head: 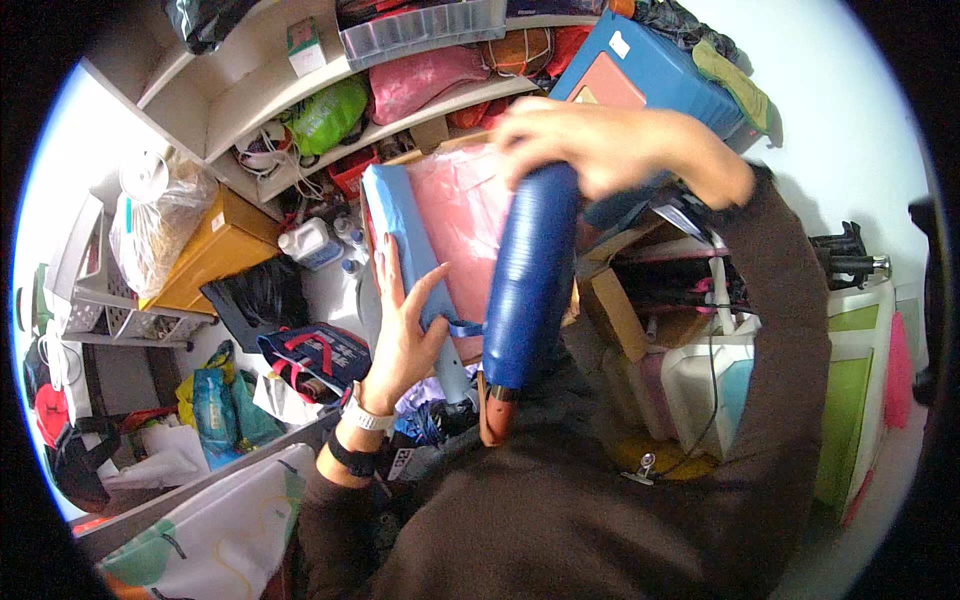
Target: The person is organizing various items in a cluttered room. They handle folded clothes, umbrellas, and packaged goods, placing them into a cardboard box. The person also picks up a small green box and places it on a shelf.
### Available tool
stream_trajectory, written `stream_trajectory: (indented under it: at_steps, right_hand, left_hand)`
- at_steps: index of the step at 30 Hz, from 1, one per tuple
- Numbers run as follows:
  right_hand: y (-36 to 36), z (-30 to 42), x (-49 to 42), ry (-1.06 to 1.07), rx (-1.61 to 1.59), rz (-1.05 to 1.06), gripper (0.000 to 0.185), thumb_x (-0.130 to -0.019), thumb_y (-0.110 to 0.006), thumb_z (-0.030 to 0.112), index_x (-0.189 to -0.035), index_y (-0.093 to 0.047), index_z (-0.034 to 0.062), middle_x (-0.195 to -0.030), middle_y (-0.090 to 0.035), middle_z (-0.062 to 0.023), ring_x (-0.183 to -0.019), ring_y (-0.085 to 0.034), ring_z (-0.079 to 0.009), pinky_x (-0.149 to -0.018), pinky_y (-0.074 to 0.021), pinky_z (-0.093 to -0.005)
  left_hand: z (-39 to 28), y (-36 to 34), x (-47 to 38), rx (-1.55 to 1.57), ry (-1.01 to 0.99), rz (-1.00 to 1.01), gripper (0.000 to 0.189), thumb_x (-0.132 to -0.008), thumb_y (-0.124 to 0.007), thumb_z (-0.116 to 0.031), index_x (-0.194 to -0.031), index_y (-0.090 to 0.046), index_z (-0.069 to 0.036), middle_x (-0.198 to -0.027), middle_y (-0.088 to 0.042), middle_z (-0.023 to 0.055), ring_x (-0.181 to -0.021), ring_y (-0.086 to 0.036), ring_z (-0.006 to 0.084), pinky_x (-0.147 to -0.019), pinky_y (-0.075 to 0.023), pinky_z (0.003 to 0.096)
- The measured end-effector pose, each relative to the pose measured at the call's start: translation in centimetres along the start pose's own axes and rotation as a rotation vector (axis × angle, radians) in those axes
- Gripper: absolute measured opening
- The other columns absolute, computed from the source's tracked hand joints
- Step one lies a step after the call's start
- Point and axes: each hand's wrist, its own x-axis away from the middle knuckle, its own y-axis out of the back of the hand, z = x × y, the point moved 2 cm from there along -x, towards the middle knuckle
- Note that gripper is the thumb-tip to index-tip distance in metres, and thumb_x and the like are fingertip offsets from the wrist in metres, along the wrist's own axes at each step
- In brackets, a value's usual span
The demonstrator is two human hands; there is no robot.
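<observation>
Curled over the top end of a dark blue folded umbrella (531, 274) is my right hand (592, 146), blurred at the fingers. The umbrella hangs tilted in front of my chest, its brown handle (498, 420) pointing down. My left hand (409, 322) lies with spread fingers against a long light blue package (409, 232). A narrow blue strap (466, 328) runs between that hand and the umbrella; what it is fixed to is hidden. Behind the umbrella, a pink item in clear plastic (461, 217) lies beside the package, in what looks like a cardboard box.
White shelves (262, 97) with bags and a clear plastic bin (424, 30) stand ahead. Left are a yellow-brown box (217, 244), white bottles (309, 244) and a dark blue bag (319, 360). A blue plastic container (660, 75) stands upper right, white-and-green panels (847, 397) right.
</observation>
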Motion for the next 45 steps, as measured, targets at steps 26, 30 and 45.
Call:
stream_trajectory:
  at_steps: [26,30,45]
  right_hand:
    - [-27.1,14.3,2.8,-0.471,-0.325,-0.223,0.047,-0.088,-0.060,0.007,-0.135,-0.058,0.0020,-0.120,-0.066,-0.0179,-0.114,-0.061,-0.0403,-0.100,-0.0497,-0.0459]
    - [-32.0,13.7,-0.7,-0.348,-0.537,-0.037,0.059,-0.082,-0.064,0.012,-0.139,-0.052,0.0075,-0.120,-0.064,-0.0224,-0.114,-0.061,-0.0439,-0.099,-0.0496,-0.0499]
    - [-24.8,12.3,13.7,-0.295,-1.096,-0.170,0.070,-0.060,-0.074,0.004,-0.130,-0.066,0.0051,-0.133,-0.062,-0.0139,-0.128,-0.057,-0.0323,-0.115,-0.0399,-0.0409]
  left_hand:
    - [-0.9,2.5,-5.0,-0.140,-0.204,0.079,0.045,-0.106,-0.046,-0.036,-0.145,-0.058,-0.017,-0.159,-0.045,0.0119,-0.155,-0.024,0.0381,-0.125,-0.0086,0.0580]
    - [-2.3,0.4,-6.3,-0.318,-0.346,0.283,0.036,-0.102,-0.058,-0.034,-0.135,-0.066,-0.023,-0.152,-0.053,0.0057,-0.154,-0.028,0.0345,-0.124,-0.0111,0.0598]
    - [-1.8,0.0,-6.0,-0.360,-0.428,0.191,0.024,-0.094,-0.067,-0.036,-0.114,-0.072,-0.025,-0.132,-0.062,-0.0014,-0.146,-0.038,0.0326,-0.121,-0.0218,0.0604]
